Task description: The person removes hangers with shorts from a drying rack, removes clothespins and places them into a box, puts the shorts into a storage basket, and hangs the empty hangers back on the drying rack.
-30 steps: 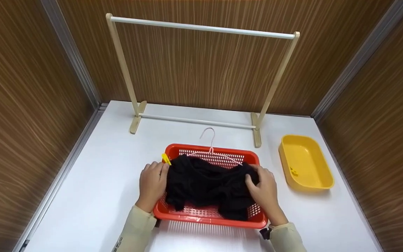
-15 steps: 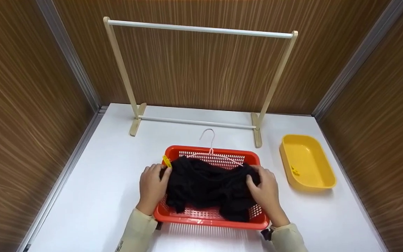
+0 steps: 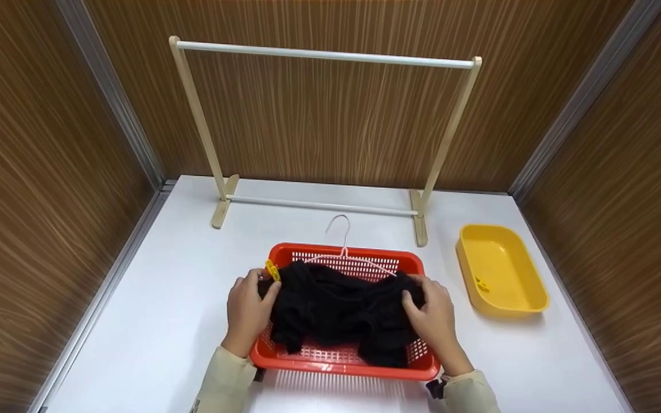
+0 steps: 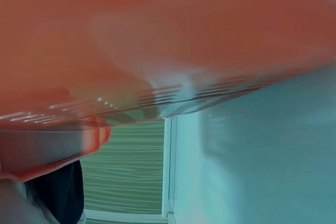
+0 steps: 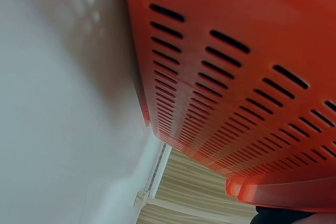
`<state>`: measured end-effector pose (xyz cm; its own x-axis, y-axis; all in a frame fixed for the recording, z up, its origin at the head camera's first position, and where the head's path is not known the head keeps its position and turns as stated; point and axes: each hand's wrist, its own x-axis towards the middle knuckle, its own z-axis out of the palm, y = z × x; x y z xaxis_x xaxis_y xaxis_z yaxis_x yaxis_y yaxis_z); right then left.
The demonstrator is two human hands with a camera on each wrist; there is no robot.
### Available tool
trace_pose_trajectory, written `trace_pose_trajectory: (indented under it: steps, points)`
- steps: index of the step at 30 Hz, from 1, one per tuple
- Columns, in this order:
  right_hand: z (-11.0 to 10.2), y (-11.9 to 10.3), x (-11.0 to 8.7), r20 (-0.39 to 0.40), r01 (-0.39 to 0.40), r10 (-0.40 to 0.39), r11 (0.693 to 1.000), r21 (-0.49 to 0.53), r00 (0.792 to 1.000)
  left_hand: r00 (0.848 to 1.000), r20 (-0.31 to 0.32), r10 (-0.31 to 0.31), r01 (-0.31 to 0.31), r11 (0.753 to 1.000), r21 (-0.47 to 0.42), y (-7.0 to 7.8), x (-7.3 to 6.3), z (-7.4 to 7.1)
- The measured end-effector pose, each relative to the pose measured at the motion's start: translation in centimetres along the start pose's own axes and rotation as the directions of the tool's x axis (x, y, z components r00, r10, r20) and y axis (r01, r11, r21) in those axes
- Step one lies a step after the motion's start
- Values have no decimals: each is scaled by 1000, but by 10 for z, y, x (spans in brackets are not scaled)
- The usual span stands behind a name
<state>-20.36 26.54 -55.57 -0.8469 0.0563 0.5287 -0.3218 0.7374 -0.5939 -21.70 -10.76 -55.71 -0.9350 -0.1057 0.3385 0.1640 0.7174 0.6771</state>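
Note:
A black garment [image 3: 336,307] lies bunched across a red slotted basket [image 3: 336,368], with a pink clothes hanger [image 3: 344,252] in its neck area. The hanger's hook sticks up past the basket's far rim. On the left, my left hand [image 3: 245,310] pinches the garment's edge between thumb and fingers, right beside a yellow clothespin [image 3: 273,271]. My right hand [image 3: 435,318] grips the garment's right end, thumb on top and fingers behind. Both wrist views mostly show the basket's outer wall [image 4: 157,35], and there the hands' grip is hidden.
A rack with a white top bar [image 3: 325,54] and wooden legs stands behind the basket. To the right sits a yellow tray [image 3: 508,269] with small yellow clothespins [image 3: 482,285] in it. Wood-grain panels [image 3: 330,126] close in the white table on the back and both sides.
My left thumb has spread away from its fingers, and black cloth shows between them. The right hand keeps its hold. The whole head view has shifted slightly.

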Motion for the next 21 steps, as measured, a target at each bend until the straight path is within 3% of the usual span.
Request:
trace_pose_trajectory:
  steps: [7,21]
  points:
    - [-1,-1,0,10,-13,13,1000,-3,1000,998,-9,58,-58,998,27,-1,0,-1]
    - [-1,0,0,2,-11,11,1000,4,1000,998,-32,61,-61,998,10,-2,2,2]
